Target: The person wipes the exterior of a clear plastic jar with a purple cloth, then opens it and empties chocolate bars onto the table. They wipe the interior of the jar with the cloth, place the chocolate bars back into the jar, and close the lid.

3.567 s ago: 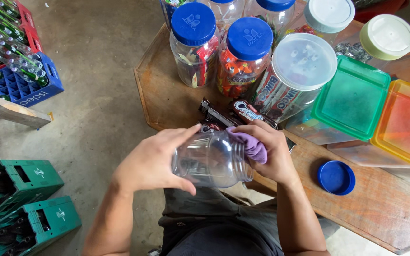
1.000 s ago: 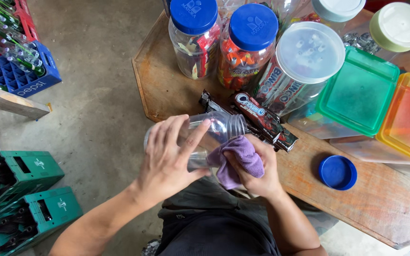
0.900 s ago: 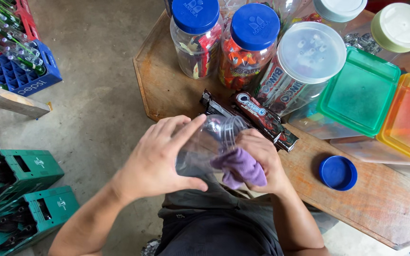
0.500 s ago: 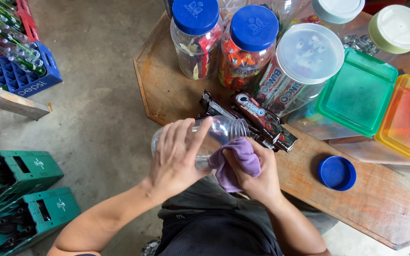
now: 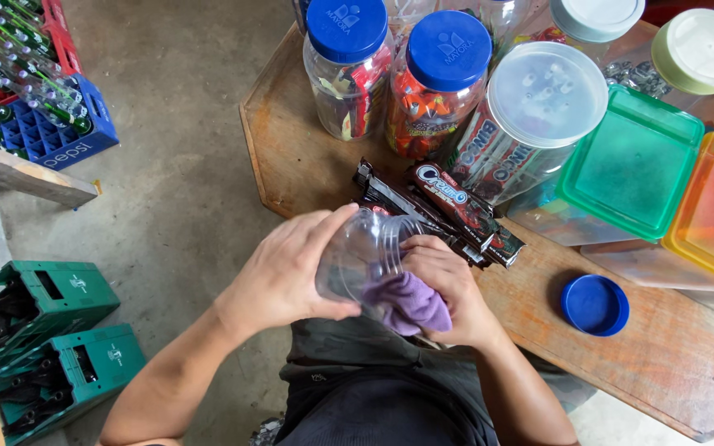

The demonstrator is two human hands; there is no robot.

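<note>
Empty clear plastic jar [image 5: 365,260] lay tilted above the near edge of the wooden table [image 5: 291,157], left hand [image 5: 287,277] wrapped around its body, right hand [image 5: 448,285] clutched a purple cloth [image 5: 413,301] against its side, loose round blue lid [image 5: 595,305] lay to the right, dark snack packets [image 5: 448,206] just beyond.

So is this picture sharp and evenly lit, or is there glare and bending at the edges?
Head view: soft, even daylight, no hard shadows; the clear jar in the left hand shows pale reflections; right hand and purple cloth look sharp; wide-lens bending tilts the table edge.
</note>
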